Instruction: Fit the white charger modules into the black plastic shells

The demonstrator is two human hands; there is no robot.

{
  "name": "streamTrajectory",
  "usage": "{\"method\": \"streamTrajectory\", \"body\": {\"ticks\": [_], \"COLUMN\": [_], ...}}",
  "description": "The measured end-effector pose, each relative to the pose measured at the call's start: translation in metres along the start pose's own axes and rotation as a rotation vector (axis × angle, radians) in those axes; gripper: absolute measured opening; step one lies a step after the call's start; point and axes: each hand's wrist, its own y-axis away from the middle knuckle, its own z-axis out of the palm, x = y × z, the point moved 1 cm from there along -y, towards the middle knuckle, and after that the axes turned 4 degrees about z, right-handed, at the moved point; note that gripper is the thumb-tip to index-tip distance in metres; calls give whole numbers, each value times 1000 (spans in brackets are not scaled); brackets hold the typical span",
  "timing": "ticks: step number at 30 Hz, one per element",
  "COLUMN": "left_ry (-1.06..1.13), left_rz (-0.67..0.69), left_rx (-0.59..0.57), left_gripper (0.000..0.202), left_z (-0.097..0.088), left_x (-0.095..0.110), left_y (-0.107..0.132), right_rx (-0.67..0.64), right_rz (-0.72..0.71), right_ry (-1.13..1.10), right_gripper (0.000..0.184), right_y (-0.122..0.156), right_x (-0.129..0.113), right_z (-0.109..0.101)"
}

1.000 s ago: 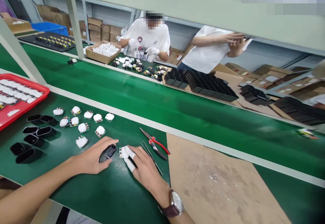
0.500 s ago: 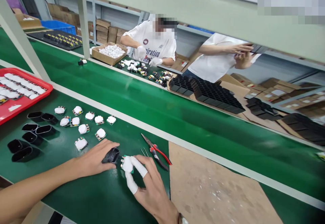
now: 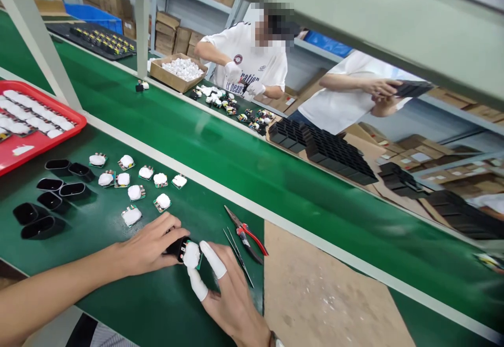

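My left hand [image 3: 151, 244] lies on the green mat with its fingers wrapped round a small black housing [image 3: 177, 245]. My right hand [image 3: 230, 294], with white finger cots on thumb and forefinger, pinches a white-topped circuit board [image 3: 192, 255] against the housing's open end. Several more white-topped boards [image 3: 134, 192] lie on the mat just beyond my left hand. Several empty black housings [image 3: 51, 200] stand at the left. Red-handled pliers [image 3: 246, 233] and tweezers [image 3: 238, 255] rest right of my hands.
A red tray [image 3: 59, 139] of white parts sits far left. A green conveyor belt [image 3: 244, 168] runs across the middle. Beyond it two people in white shirts work beside a cardboard box [image 3: 177, 76] and black trays [image 3: 326, 150]. A brown board [image 3: 334, 294] lies at right.
My right hand has brought the white-topped board up against the black housing held by my left hand. The camera view has tilted and shifted slightly.
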Motion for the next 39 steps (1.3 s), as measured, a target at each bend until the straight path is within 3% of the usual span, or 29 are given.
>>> {"method": "streamTrajectory", "body": {"ticks": [14,19,26,29,31,35,39], "left_ry": [-49,-1,116,182,221,205,174], "left_rz": [22,7,-42,-116,-156,-15,131], "left_rx": [-58,-66,-108,-123,-86,-3,65], "left_gripper": [36,46,53,55,45,25,24], "left_z": [-3,-2,-4,-4,-4,-7,-10], "left_x": [4,3,6,4,2,1,1], "left_y": [-2,-3,-7,-2,2,4,-1], "right_rx": [-184,-190,-181,-182,-188,-197,-178], "right_rz": [-40,-6,-61,-56,-32,27,40], "right_ry": [122,55,-41,-104,-117,-153,-168], "right_gripper": [71,68,25,26,33,40,37], "right_y": [-6,-3,-3,-6,-6,-2,3], "right_x": [-6,1,9,13,16,18,20], "right_z": [-1,-4,12,17,19,23,26]}}
